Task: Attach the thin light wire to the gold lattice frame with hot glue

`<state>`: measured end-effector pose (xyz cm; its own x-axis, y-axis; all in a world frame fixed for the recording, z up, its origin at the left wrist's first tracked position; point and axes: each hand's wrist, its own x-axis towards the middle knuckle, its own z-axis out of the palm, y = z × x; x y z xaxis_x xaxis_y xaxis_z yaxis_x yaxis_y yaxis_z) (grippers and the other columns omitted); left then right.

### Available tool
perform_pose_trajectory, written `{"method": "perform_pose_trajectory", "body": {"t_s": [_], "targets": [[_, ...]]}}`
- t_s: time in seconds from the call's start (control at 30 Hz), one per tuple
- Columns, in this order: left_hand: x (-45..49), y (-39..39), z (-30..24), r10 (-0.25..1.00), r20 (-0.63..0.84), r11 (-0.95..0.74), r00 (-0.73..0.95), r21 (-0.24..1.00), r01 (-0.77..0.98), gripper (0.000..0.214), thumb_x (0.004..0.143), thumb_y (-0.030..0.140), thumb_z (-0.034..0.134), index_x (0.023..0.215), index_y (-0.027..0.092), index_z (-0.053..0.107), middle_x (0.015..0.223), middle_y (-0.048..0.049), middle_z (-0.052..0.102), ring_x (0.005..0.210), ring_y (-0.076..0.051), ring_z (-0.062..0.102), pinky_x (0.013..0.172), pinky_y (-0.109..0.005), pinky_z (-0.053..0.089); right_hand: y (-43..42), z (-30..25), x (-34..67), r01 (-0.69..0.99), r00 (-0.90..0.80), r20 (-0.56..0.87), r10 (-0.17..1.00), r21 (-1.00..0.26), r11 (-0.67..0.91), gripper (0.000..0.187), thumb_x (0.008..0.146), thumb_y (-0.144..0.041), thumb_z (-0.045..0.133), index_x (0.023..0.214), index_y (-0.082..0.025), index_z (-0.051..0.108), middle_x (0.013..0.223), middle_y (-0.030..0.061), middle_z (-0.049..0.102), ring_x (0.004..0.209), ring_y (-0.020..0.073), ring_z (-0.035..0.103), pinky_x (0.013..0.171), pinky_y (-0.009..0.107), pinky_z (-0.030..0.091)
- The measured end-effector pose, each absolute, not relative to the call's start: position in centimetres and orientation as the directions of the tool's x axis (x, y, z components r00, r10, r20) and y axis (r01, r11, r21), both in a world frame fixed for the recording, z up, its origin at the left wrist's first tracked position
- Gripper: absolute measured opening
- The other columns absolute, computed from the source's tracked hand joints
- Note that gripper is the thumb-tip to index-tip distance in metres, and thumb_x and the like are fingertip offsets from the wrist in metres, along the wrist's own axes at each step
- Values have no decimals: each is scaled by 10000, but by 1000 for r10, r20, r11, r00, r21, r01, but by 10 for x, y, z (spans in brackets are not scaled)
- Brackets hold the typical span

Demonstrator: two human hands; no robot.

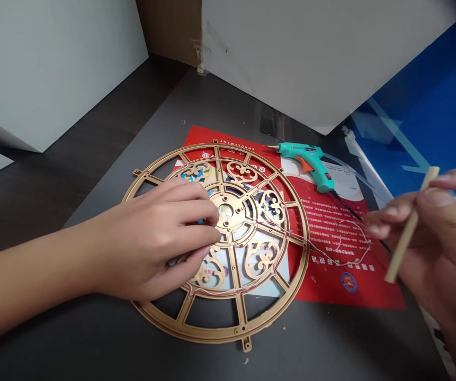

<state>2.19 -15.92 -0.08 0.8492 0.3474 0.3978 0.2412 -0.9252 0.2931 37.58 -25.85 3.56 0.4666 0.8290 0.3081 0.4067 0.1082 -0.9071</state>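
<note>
On the red flyer (342, 286), we have the left hand (148, 238) curled over a gold filigree wheel (212, 334) (grip unclear), the right hand (438, 238) pinching a wooden stick (410, 225); tugging the thin wire (350, 263) could snag it or shift the wheel.

A teal hot glue gun (311, 164) lies on my red printed sheet (342, 275), right of center. White boards (315, 53) stand along the top, and a blue panel (422, 106) fills the upper right.

— Anything legible?
— "ENROLLMENT" (235, 150), upside down, along the top edge of the red poster (315, 286).
— And lower down?
— Rows of upside-down Chinese characters (333, 233), too small to read; beside them, a round emblem (349, 282), wording unreadable.
</note>
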Motion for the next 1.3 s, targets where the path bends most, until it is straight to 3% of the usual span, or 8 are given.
{"method": "perform_pose_trajectory", "body": {"t_s": [0.17,0.3,0.37,0.5,0.67,0.8,1.03,1.3], "targets": [[20,-157,-3,301,430,-937,851,300,179,278,1052,162,569,1141,288,800,1051,-33,813,1007,-248,716,946,-454,565,-242,40,335,71,254,59,965,-997,42,166,963,-252,827,1078,-351,893,1006,17,857,695,218,805,668,419,760],[21,-156,-5,238,452,-957,860,263,127,252,1111,178,532,1141,244,773,1066,-49,811,1044,-243,726,973,-441,568,-241,37,310,-50,118,70,990,-996,77,80,994,-332,875,1021,-265,907,885,25,844,557,147,720,513,280,651],[21,-156,-6,232,451,-959,862,256,124,227,1111,177,542,1130,232,762,1086,-49,815,1063,-243,731,973,-439,564,-245,32,300,74,105,106,989,-992,98,282,1125,-415,724,983,-267,918,831,41,814,659,149,743,518,232,596],[22,-156,-6,233,443,-959,866,254,128,223,1108,190,561,1201,231,759,1104,-43,819,1079,-250,736,983,-460,564,-250,26,288,366,20,202,979,-913,181,126,1120,-385,764,1095,-311,862,828,-9,763,722,120,737,577,184,585],[23,-156,-7,241,455,-955,858,267,127,236,1104,184,543,1153,228,769,1091,-49,829,1037,-247,757,951,-465,579,-256,22,288,463,-120,285,951,-831,308,165,1117,-313,769,961,-265,744,778,-39,765,605,88,698,543,155,577],[24,-155,-8,255,473,-947,843,299,119,190,1075,169,578,1037,207,760,1071,-59,827,1010,-236,765,946,-439,601,-264,13,291,505,-174,346,922,-772,385,79,1171,-240,632,1162,-256,709,866,-18,787,700,107,769,596,151,621],[24,-155,-8,262,452,-942,853,313,123,231,1059,167,584,939,220,774,1029,-56,801,969,-235,737,870,-436,613,-269,6,286,572,-554,386,738,-468,674,169,1212,-177,519,1103,-183,648,901,43,800,757,134,762,702,226,659],[24,-155,-2,258,411,-942,874,307,134,200,982,170,647,974,282,814,1028,-56,807,964,-263,753,848,-454,656,-271,5,277,678,-543,374,752,-333,655,393,1174,-98,518,846,-205,706,802,13,738,672,126,699,608,230,592]]}}
